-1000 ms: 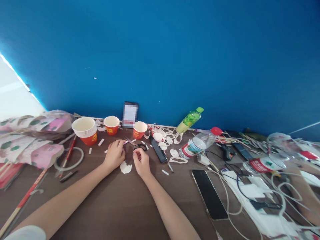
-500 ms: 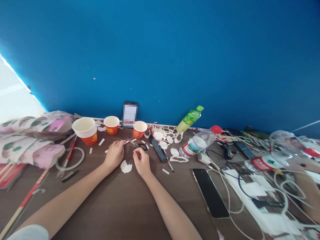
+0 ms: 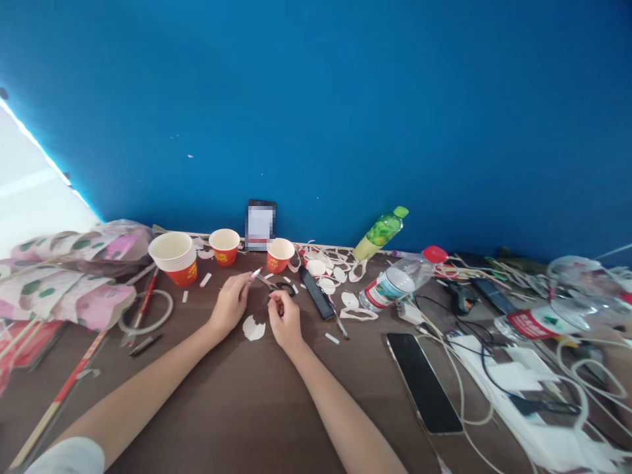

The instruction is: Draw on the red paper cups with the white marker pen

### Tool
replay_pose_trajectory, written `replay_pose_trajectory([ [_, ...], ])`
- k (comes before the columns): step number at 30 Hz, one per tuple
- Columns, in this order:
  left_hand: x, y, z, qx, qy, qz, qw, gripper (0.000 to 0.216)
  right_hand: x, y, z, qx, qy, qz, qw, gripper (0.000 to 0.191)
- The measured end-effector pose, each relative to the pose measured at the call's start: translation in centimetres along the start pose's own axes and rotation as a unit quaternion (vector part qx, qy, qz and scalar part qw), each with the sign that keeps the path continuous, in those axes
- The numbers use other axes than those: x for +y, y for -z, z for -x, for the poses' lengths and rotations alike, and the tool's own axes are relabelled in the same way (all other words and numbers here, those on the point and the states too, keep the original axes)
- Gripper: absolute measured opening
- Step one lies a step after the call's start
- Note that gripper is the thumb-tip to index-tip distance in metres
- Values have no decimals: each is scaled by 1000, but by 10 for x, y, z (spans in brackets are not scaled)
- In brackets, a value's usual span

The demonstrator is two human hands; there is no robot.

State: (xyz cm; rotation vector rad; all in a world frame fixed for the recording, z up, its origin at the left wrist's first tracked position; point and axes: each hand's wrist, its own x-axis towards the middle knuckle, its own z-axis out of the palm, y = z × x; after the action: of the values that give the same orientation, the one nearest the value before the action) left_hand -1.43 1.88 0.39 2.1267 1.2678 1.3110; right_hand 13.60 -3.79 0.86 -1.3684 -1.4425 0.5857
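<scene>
My left hand (image 3: 231, 304) rests near the middle of the brown table, its fingers pinching a small white paper strip (image 3: 255, 272) that sticks up past the fingertips. Just to the right, my right hand (image 3: 286, 321) has thumb and fingers pressed together; what they hold, if anything, is too small to make out. Scissors (image 3: 285, 287) with dark handles lie right beyond the fingertips of my right hand. Between my wrists a round white paper piece (image 3: 253, 328) with a notched upper edge lies flat on the table.
Red-and-white paper cups (image 3: 174, 258) stand at the back left, near a propped phone (image 3: 261, 227). Paper scraps (image 3: 326, 285), a green-capped bottle (image 3: 379, 235) and a water bottle (image 3: 395, 286) lie right of centre. A black-screened phone (image 3: 423, 382) and cables are at right.
The white paper strip in my left hand now points up and shows more clearly. My right hand stays pinched, close to its former place. The whole view has shifted slightly.
</scene>
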Motion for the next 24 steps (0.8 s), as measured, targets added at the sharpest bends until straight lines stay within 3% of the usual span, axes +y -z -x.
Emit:
replay_pose_trajectory([
  [3,14,-2,3,33,90,162,982,13,-1,0,2,-17,45,4,999,34],
  [6,25,-9,9,17,148,243,958,14,-1,0,3,-58,130,53,988,44],
  [9,30,-15,13,-14,163,283,945,11,-1,-1,1,-61,162,75,982,47],
  [16,36,-14,18,-52,163,333,927,17,2,-1,-2,-29,144,90,985,43],
  [20,36,-4,14,-83,107,269,954,24,5,0,-6,30,110,78,990,30],
  [22,30,4,2,-57,36,150,986,29,4,0,-7,43,90,64,993,26],
  [24,21,14,-15,0,-23,7,1000,32,1,1,-8,34,83,56,994,22],
])
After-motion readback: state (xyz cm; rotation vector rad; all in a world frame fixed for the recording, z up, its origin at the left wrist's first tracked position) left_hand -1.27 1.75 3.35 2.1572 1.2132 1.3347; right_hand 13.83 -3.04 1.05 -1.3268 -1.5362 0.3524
